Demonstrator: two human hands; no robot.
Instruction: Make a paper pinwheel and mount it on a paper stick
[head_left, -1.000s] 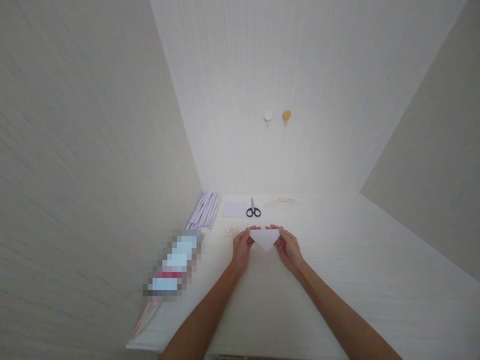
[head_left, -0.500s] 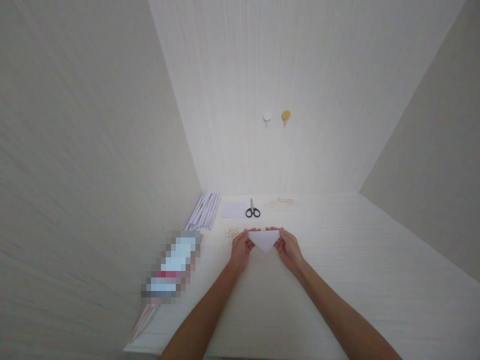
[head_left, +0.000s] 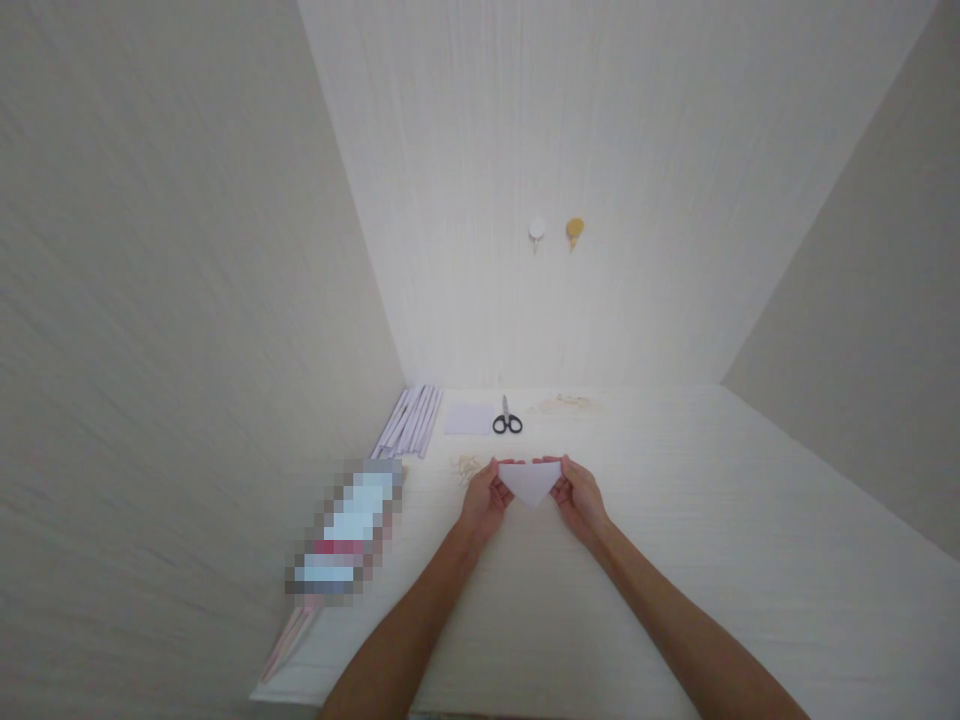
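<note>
White hook [head_left: 537, 229] and yellow hook [head_left: 575, 227] side by side on the wall [head_left: 480, 120]

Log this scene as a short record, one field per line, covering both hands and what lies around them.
Left hand: pinching the left corner of a white paper triangle
Right hand: pinching its right corner
Triangle's point: toward the person
Beyond the hands: scissors, handles nearer the person, right of a flat sheet
Far left: pile of narrow white strips
Wall: white hook, yellow hook
Unclear: pixelated object on the left
</note>
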